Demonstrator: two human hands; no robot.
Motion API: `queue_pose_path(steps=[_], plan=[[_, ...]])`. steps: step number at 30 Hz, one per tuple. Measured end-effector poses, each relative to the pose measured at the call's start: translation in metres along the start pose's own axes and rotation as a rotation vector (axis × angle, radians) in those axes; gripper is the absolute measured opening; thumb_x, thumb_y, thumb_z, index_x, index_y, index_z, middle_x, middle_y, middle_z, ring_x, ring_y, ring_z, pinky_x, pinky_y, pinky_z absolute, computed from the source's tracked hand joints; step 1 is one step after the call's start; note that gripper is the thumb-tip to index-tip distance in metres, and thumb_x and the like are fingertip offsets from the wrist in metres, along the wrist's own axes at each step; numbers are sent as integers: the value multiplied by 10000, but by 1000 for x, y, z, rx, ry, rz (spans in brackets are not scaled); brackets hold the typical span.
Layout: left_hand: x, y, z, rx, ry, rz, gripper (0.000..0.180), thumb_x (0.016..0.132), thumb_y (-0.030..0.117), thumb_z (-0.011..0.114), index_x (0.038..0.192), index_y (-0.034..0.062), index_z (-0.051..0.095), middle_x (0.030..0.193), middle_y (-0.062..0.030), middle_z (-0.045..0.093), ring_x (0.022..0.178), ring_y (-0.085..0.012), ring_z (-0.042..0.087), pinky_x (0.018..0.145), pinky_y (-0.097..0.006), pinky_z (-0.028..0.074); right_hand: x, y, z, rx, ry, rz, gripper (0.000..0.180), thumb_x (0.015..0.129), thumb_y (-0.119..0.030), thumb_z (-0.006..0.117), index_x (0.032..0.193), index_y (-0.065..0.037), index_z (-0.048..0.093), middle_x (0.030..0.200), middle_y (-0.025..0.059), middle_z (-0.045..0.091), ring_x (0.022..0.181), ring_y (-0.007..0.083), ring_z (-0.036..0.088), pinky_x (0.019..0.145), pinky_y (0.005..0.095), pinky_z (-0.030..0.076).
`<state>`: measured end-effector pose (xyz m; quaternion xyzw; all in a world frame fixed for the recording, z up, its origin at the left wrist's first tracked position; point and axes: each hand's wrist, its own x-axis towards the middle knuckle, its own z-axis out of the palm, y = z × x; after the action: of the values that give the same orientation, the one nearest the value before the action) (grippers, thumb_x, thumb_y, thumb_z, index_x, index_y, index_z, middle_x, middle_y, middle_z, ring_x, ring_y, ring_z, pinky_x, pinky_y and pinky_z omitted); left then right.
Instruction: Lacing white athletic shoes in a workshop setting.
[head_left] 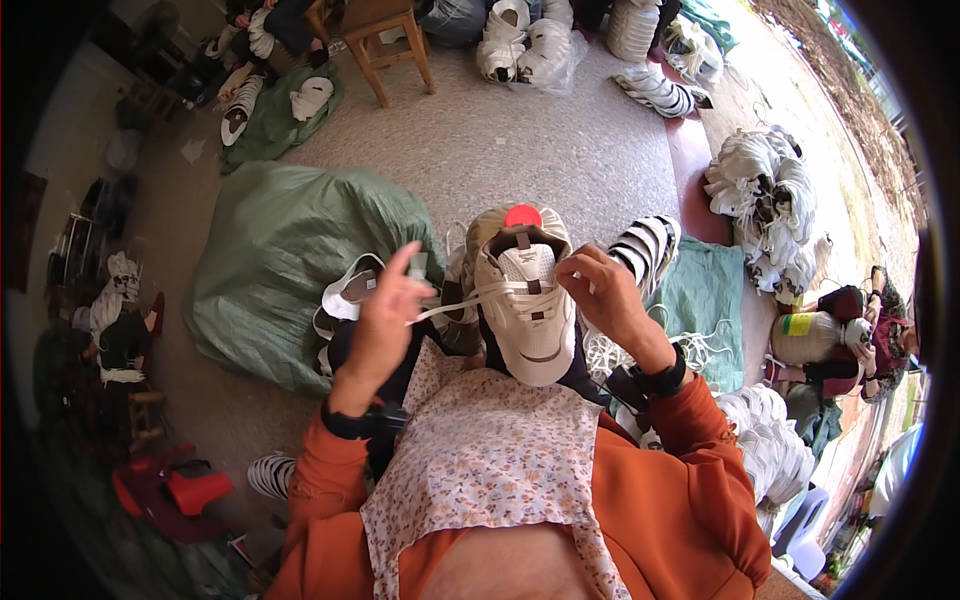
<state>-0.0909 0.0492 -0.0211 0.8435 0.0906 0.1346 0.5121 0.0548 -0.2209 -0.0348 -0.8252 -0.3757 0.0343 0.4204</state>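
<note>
A cream and beige sneaker [535,335] sits in front of me between my knees, toe toward me, with a red round cap [522,216] showing behind its tongue. White shoelace [488,292] crosses the sneaker's upper and runs out to the left. My left hand [388,312] is closed on that lace left of the shoe, its index finger pointing up. Close against the shoe's right side, my right hand [606,296] has its fingertips pinched together; what they hold is hidden. A pale shoe [355,290] lies left of my left hand.
A large green sack [290,270] stands at left. On the right are a striped stack of shoe parts [648,246], loose laces [690,345] on green cloth [712,290], and white bundles [770,200]. A wooden stool [385,35] stands farther off. Another person [880,345] sits at right beside a jug [808,335].
</note>
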Motion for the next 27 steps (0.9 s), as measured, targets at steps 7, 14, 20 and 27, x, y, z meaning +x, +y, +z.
queue_pose_path(steps=[7,14,20,27], plan=[[34,30,73,183,-156,176,114,877,67,632,982,28,612,811,-94,640,671,-204,622,598,-298,497,-1,-2,7,-27,18,55,88,840,-75,666,928,-63,666,861,81,609,686,225,620,594,311,488],[36,23,88,358,-104,316,83,810,76,684,885,51,659,826,-103,603,725,-304,632,611,-378,504,-7,-5,19,-19,-8,-15,74,834,-107,653,901,-76,656,837,102,613,688,319,636,587,375,509],[37,26,83,390,-143,256,68,827,114,650,870,62,656,788,-127,650,711,-340,636,606,-408,502,-9,-1,19,99,-17,33,76,835,-130,667,886,-75,658,840,92,615,673,296,636,592,359,505],[51,38,78,692,-364,156,106,828,167,597,820,89,668,773,-153,663,721,-364,643,626,-467,494,-9,-1,19,84,-8,43,77,834,-142,672,875,-78,662,818,91,613,682,288,638,592,361,504]])
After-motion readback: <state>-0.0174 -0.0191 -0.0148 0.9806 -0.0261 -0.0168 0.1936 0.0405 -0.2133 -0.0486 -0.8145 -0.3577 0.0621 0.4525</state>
